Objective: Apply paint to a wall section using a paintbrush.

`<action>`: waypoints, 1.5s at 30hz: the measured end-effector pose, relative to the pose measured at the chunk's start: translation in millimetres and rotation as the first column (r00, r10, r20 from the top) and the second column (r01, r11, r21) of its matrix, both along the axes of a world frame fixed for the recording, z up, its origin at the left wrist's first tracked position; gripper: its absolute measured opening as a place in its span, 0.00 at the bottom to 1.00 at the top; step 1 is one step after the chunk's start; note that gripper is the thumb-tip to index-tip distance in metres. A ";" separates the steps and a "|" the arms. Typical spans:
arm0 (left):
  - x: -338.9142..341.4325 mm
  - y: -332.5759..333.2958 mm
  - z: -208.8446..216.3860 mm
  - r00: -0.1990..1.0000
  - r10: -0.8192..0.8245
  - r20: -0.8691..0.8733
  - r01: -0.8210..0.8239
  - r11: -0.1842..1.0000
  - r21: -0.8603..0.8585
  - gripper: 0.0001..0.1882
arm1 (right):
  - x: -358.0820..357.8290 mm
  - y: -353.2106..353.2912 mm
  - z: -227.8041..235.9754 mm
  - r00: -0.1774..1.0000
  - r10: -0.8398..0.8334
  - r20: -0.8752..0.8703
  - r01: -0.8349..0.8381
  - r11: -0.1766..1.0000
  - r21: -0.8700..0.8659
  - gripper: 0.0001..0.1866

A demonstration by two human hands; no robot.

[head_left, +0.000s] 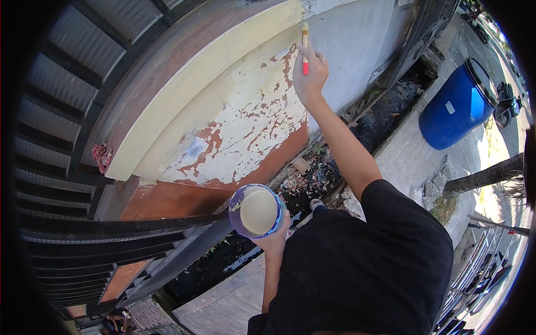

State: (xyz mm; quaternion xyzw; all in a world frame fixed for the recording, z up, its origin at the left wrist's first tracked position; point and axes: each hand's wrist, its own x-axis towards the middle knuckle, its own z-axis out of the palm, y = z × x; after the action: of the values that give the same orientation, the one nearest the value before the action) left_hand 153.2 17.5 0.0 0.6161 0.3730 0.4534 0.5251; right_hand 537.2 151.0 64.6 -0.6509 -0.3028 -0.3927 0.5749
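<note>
A: Where was the paintbrush [305, 49]?

B: At the far end of the cream band [195, 75] on the wall, bristles pointing away from the person. I couldn't tell whether they touched the surface.

A: And the grip?

B: The right hand [311, 72] had its fingers closed around the pale handle, whose red end lay nearest the person. The left hand [273, 240] held the paint pot [235, 214] from its right side, near the body; its underside was hidden, so I couldn't tell how the fingers lay there.

A: How would each have handled?

B: The brush looked light, stiff along the handle and soft at the tip, so the handle seemed the place to hold it. The pot looked heavier, with pale paint [258, 211] inside that would probably slop if tilted. A smeared rim could have been slippery; I'd have gripped low around the side, or cupped it underneath.

A: Anything nearby?

B: Peeling patches [240, 134] below the band, and a blue drum [452, 109] well to the right.
</note>
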 end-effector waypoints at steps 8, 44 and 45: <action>-3.4 0.9 -2.8 0.997 0.081 -0.006 -0.081 0.996 -0.030 0.66 | -111.7 50.9 -6.6 0.984 0.169 0.047 -0.163 0.980 -0.110 0.15; -26.9 -9.7 -1.2 0.993 0.116 -0.014 -0.114 0.987 0.116 0.61 | -82.0 -6.4 -10.1 0.988 0.155 -0.021 -0.154 0.988 0.022 0.12; -27.4 -9.5 -1.8 0.992 0.119 -0.039 -0.112 0.982 0.150 0.60 | -67.8 4.6 -5.4 0.988 0.154 -0.021 -0.153 0.988 0.022 0.12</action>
State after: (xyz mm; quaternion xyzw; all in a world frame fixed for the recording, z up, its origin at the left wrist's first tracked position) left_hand 125.7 8.0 -1.7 0.6414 0.3860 0.4945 0.4416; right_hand 469.4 155.6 59.2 -0.6239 -0.3415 -0.3431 0.6135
